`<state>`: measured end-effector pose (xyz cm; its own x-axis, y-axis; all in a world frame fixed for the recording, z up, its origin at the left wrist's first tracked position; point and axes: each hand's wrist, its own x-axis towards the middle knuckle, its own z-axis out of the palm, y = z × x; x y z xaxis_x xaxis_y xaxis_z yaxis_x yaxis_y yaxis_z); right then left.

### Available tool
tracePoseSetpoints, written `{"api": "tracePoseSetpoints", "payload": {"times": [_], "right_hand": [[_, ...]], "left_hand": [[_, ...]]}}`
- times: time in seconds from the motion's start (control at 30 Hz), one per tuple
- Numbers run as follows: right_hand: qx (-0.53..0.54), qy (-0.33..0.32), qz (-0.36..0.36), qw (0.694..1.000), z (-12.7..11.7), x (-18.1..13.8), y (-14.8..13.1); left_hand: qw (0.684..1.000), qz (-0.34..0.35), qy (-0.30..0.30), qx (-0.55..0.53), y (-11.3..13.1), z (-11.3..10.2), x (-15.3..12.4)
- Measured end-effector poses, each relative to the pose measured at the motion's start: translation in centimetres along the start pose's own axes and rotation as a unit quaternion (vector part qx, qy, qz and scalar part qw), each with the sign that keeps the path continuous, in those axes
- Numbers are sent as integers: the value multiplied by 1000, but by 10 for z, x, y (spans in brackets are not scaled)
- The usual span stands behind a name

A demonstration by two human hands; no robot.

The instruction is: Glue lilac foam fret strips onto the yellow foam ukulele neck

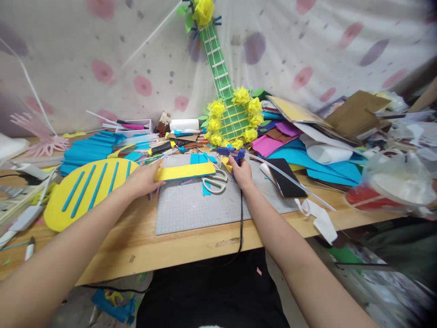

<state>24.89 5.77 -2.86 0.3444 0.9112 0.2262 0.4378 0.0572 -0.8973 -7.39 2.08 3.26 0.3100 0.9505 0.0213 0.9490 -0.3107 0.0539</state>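
Note:
My left hand (143,178) grips the left end of a yellow foam strip (186,171), holding it flat over the grey cutting mat (191,207). My right hand (241,172) is closed around a blue glue gun (229,152), whose nozzle points left toward the strip's right end. The gun's black cord (241,218) runs down over the table's front edge. White-handled scissors (213,182) lie on the mat just below the strip. Small blue foam pieces (201,158) sit behind the strip.
A yellow oval foam piece with blue stripes (85,189) lies left of the mat. A green foam guitar with yellow flowers (228,109) leans at the back. A black phone (284,177), a clear glue stick (290,180) and piled coloured sheets (307,155) crowd the right.

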Motion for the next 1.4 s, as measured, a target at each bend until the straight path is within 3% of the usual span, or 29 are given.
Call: {"api": "tracePoseSetpoints", "payload": {"times": [0.17, 0.5, 0.7, 0.83, 1.1, 1.4], "right_hand": [[-9, -12, 6, 1000, 0, 0, -2], [6, -16, 4, 1000, 0, 0, -2], [-6, -10, 1, 1000, 0, 0, -1], [-28, -5, -10, 1000, 0, 1, 0], [-100, 22, -3, 995, -4, 2, 2], [-70, 9, -1, 998, -3, 4, 4]], "left_hand": [[997, -34, -55, -36, -1, -17, 0], [995, 43, -84, -9, 23, -36, -10], [994, 55, -92, -5, 23, -40, -7], [993, 38, -106, -25, 13, -41, 1], [995, -28, -62, -67, -9, -37, 26], [999, -9, -24, -39, -4, -11, 29]]}}
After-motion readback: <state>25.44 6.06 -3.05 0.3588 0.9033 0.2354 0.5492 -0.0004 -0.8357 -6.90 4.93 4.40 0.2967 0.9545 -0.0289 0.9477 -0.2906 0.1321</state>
